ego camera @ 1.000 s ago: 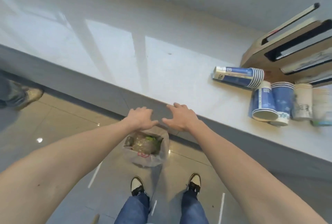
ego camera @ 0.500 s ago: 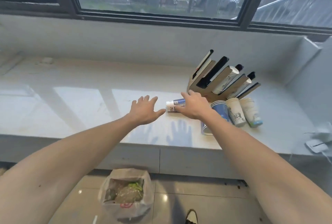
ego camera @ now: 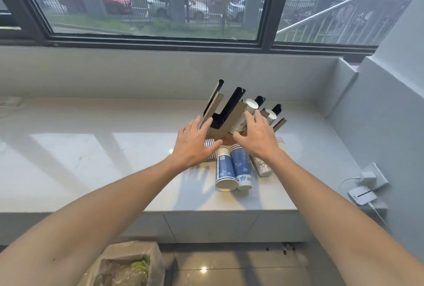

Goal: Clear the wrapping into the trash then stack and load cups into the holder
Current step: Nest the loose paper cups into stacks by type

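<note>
1. Head view: both arms reach forward over a pale ledge [ego camera: 91, 159] under a window [ego camera: 149, 1].
2. The left hand [ego camera: 195, 145] is flat, palm down, with its fingers spread and the thumb out to the right. It grips nothing. It covers most of a striped-rim cup stack [ego camera: 210, 143] lying on its side, and whether it touches that stack cannot be told.
3. The right hand [ego camera: 257, 136] is also palm down with the fingers splayed and holds nothing. Its fingertips lie over the front of the holder [ego camera: 229, 116]; contact cannot be told.
4. The holder stands on the ledge, just beyond the hands. It is a wooden rack with slanted black channels that fan up and to the right. Two white cup stacks [ego camera: 251, 104] already sit in the right-hand channels, bases pointing up.
5. Two blue cups [ego camera: 226, 171] lie side by side on the ledge, just nearer than the hands, touching each other. The left one shows its open mouth; the right one shows its base.
6. A patterned cup [ego camera: 261, 167] lies just right of the blue ones, partly under the right wrist. More pale cup rims [ego camera: 280, 142] show beside that hand.
7. A trash bag [ego camera: 128, 265] stands open on the floor below the ledge, with crumpled clear wrapping [ego camera: 124, 272] inside.
8. A white charger [ego camera: 367, 178] and a small white device [ego camera: 362, 195] lie at the ledge's far right.
</note>
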